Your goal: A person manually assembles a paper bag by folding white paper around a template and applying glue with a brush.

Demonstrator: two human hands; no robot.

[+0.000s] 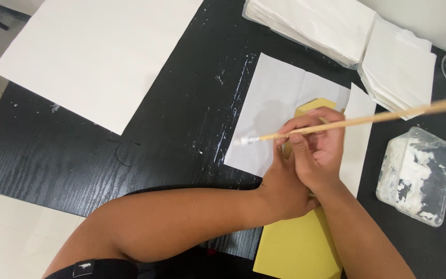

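The flat yellow paper envelope (298,245) lay at the near edge of the black wood-grain table (78,155), its upper part resting on a creased white paper sheet (280,98) and mostly hidden under both hands. A large smooth white board (99,51) occupied the far left of the table, and stacks of folded white paper (347,36) sat at the far right, one still in thin clear wrap. A clear plastic tub smeared with white paste (416,175) stood to the right, well apart from the envelope.

The left hand (282,188) pressed flat on the envelope; its fingers were covered by the other hand, so their spread could not be told. The right hand (316,150) had its fingers pinched tight around a long thin wooden brush (367,120), whose white-tipped bristles hung above the white sheet just left of the envelope.

Dried white streaks already marked the table beside the sheet, and a loaded tip could plausibly drip beyond the paper's edge in the same way. The envelope overhung the table edge and could slip if the pressing hand lifted. The brush's long handle reached out above the tub and might knock it.
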